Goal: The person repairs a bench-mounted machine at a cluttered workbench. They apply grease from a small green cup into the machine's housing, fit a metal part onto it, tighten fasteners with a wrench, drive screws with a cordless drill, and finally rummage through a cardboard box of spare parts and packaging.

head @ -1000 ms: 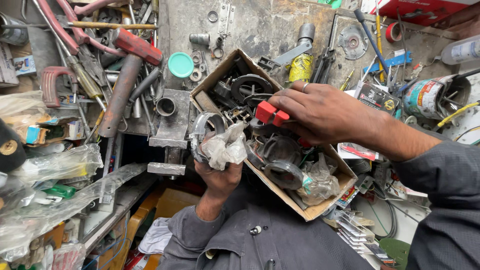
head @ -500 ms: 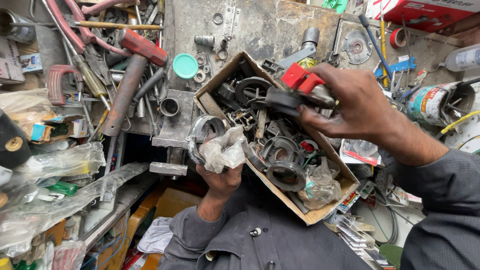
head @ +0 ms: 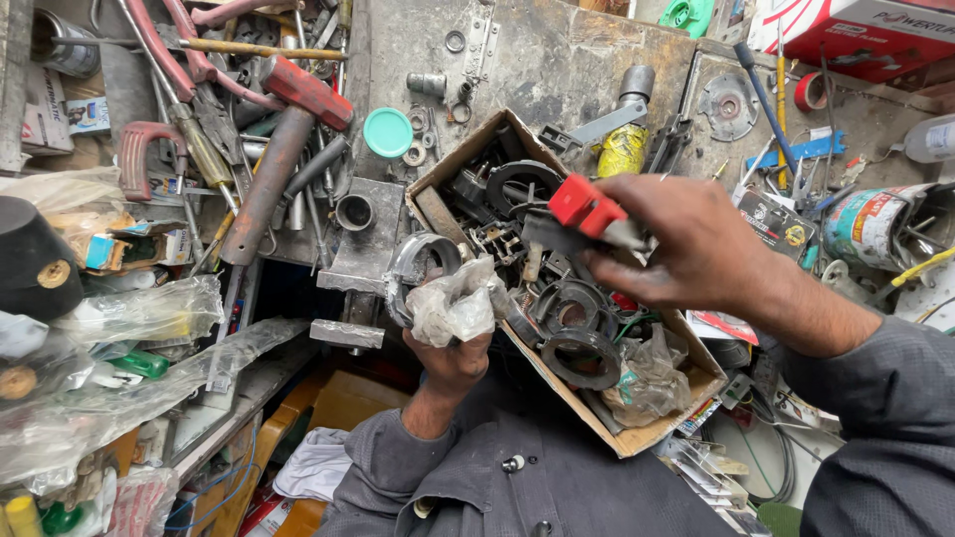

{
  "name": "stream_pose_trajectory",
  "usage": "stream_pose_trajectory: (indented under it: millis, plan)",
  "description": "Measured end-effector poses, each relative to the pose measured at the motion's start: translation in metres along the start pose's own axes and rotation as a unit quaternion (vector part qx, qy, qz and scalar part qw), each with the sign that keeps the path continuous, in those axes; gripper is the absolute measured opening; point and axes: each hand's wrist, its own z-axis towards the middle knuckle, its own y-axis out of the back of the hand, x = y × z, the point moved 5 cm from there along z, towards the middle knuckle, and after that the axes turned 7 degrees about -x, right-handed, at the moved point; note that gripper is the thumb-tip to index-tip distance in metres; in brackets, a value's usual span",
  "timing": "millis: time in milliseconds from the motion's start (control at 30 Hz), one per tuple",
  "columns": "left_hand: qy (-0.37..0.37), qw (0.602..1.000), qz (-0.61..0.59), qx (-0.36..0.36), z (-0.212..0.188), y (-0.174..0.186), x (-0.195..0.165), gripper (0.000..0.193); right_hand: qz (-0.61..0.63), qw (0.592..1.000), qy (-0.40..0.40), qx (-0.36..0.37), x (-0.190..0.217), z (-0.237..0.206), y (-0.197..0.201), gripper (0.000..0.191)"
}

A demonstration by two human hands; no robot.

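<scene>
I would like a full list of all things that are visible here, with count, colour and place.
open brown cardboard box: one, centre, full of dark metal rings and parts
red-capped metal part: one, above the box, in right hand
crumpled clear plastic bag: one, left of box, in left hand
round teal plastic lid: one, on the bench above the box
red-handled pipe wrench: one, upper left
yellow-wrapped cylinder: one, above the box
clear plastic bags: several, left side
hands: left holds the bag; right holds the part

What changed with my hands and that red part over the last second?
The right hand lifted the red part out of the cardboard box and now holds it above the box. The left hand kept gripping the plastic-wrapped metal ring.
</scene>
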Motion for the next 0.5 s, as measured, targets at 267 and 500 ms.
stream_pose_trajectory:
  millis: [267, 500]
  plan:
    - [-0.069, 0.985, 0.152, 0.033, -0.015, 0.001, 0.009, 0.048, -0.096, 0.986, 0.116, 0.076, 0.033, 0.013, -0.017, 0.08]
    - [-0.052, 0.992, 0.117, 0.013, -0.01, -0.003, 0.003, 0.052, -0.249, 0.962, 0.112, -0.017, 0.029, 0.047, -0.035, 0.073]
